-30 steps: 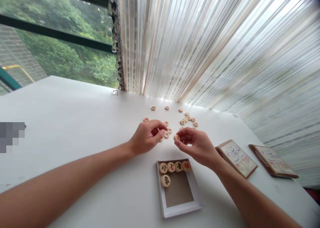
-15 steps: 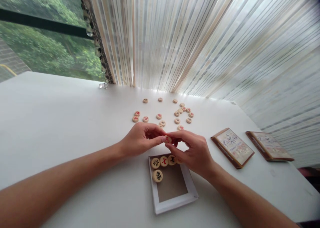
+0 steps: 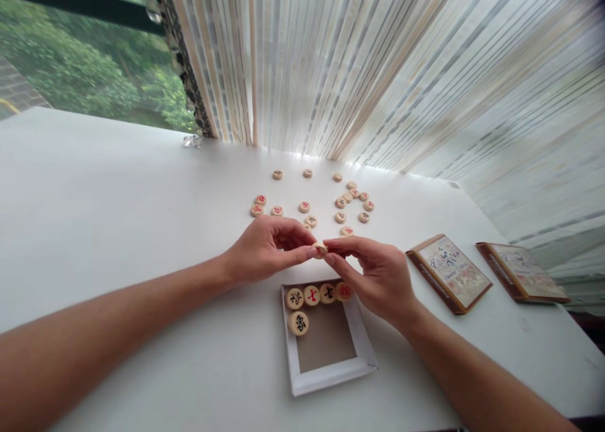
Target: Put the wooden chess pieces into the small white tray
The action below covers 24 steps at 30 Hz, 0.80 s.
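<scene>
Between my two hands is a round wooden Chinese chess piece with a red character, tilted on edge. My left hand pinches it from the left with thumb and fingers. From the right, the thumb and forefinger of my right hand grip its other side. Just below stands a shallow white open box. A row of chess pieces, red and black, lines its far edge, and a black-lettered piece lies under the row's left end. Beyond my hands, several loose pieces lie scattered, some partly hidden.
Two brown-edged boxes with printed lids, one nearer and one farther right, lie on the white table. A string curtain hangs behind the far edge. A small clear glass object sits by the window.
The piece has turned between my fingers, so its face shows less. My right hand has shifted slightly right, uncovering the red piece at the row's right end. The view has tilted down a little.
</scene>
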{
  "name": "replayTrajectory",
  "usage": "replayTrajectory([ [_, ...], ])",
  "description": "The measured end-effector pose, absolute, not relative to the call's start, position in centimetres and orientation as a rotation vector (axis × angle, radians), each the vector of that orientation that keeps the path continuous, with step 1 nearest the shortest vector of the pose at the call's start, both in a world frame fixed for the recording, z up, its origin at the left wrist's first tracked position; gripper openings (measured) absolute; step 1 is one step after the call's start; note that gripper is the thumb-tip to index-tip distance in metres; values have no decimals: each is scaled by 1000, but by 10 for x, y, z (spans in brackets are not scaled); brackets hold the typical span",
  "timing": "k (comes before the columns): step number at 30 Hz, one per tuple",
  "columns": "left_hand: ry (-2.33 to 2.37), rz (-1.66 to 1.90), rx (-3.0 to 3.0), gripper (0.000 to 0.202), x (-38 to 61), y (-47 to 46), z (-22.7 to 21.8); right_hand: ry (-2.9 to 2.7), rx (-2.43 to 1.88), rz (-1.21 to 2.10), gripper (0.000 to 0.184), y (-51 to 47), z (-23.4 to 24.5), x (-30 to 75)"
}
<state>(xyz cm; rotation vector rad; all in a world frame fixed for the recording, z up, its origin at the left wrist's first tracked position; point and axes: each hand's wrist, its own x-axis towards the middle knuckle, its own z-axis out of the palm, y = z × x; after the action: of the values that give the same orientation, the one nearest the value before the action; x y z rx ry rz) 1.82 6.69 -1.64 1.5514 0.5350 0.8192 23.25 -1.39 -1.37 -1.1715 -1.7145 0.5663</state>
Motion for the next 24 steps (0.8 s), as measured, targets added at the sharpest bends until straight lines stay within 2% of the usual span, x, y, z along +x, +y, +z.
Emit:
replayTrajectory([
  [24,512,712,1359,16,18,69,-10,-1411,-1214,967,12,-12,-5,228],
])
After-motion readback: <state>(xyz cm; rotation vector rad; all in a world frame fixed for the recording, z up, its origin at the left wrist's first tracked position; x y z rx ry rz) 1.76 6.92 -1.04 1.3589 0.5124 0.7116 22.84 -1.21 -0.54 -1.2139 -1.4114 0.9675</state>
